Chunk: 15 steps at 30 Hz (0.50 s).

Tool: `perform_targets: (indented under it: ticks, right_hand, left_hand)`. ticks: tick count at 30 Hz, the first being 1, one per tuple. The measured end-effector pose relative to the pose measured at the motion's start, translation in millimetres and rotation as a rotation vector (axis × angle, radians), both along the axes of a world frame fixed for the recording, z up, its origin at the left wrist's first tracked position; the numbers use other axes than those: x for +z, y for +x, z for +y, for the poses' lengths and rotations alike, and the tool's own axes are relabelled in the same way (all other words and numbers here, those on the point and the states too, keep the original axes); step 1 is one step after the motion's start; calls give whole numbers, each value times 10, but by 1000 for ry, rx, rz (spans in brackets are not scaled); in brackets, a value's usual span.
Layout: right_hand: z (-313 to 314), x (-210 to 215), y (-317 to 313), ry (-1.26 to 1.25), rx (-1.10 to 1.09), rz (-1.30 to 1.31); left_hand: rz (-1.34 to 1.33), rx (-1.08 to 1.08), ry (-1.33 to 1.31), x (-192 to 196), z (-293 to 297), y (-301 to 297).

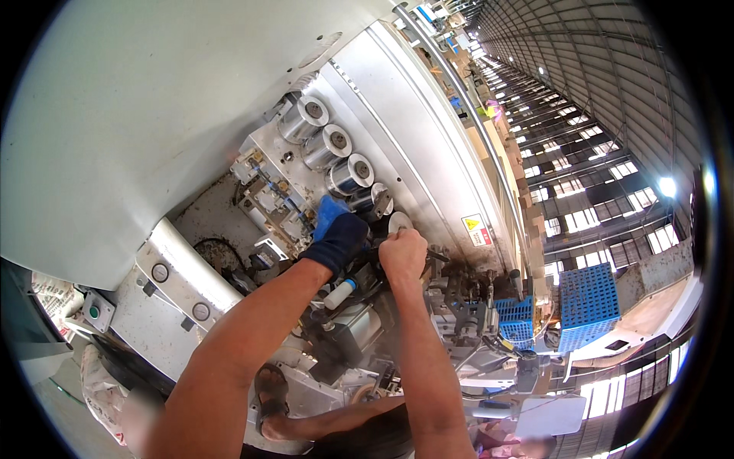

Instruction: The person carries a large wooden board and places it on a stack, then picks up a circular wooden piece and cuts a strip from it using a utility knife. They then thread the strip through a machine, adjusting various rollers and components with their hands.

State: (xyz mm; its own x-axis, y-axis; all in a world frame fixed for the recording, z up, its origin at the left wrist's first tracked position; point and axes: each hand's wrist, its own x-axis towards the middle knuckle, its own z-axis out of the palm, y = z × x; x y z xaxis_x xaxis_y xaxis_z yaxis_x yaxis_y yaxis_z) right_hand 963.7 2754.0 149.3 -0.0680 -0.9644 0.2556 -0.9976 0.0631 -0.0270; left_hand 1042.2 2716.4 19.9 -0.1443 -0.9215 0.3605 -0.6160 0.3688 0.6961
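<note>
My left hand point(345, 236), in a dark blue glove, reaches into the open machine; its fingers are hidden from me. Against the glove's far side lies a crumpled bright blue cloth or film point(329, 213). My right hand point(403, 254) is bare and closed, beside a round metal disc point(398, 222); what it grips, if anything, is hidden. Just beyond both hands a row of shiny metal rollers point(352, 174) runs up and to the left. Below the glove sits a white cylinder with a light blue end point(340, 294), among dark, greasy machine parts.
A large pale machine cover point(138, 99) overhangs the left. To the right, a white panel bears a warning label point(476, 229). Blue perforated crates point(589, 306) stand at the far right. A green push button point(95, 312) is at the left, and a sandaled foot point(271, 398) shows below.
</note>
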Motion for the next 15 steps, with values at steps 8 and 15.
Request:
perform_targets:
  ticks: [8,15]
  right_hand:
    - [-4,-15,46,-39,38,-4]
    - [-3,-4,-117,15,168,23]
  left_hand:
    - [60,21,-18,-31,2,37]
    - [-176,94,26,340,212,251]
